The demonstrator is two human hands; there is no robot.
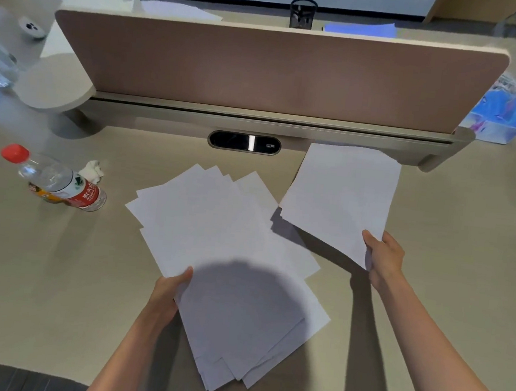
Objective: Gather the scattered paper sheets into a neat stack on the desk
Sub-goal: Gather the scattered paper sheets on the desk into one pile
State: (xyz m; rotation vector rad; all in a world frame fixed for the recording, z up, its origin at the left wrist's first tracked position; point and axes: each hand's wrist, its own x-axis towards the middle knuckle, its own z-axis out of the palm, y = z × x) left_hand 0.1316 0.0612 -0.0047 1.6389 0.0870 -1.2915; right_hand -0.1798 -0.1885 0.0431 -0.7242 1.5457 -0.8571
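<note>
A loose, fanned pile of white paper sheets (pixel 223 254) lies in the middle of the beige desk (pixel 39 285), corners sticking out at different angles. My left hand (pixel 168 293) grips the pile's left edge, thumb on top. My right hand (pixel 382 257) pinches the near corner of a single white sheet (pixel 341 196), held lifted and tilted to the right of the pile, casting a shadow on the desk. A round shadow darkens the pile's near half.
A plastic water bottle (pixel 55 179) with a red cap lies at the left beside a crumpled tissue (pixel 93 170). A brown divider panel (pixel 277 72) on a rail closes the desk's far side, with a cable port (pixel 244 142) below it. A blue packet (pixel 498 113) sits far right.
</note>
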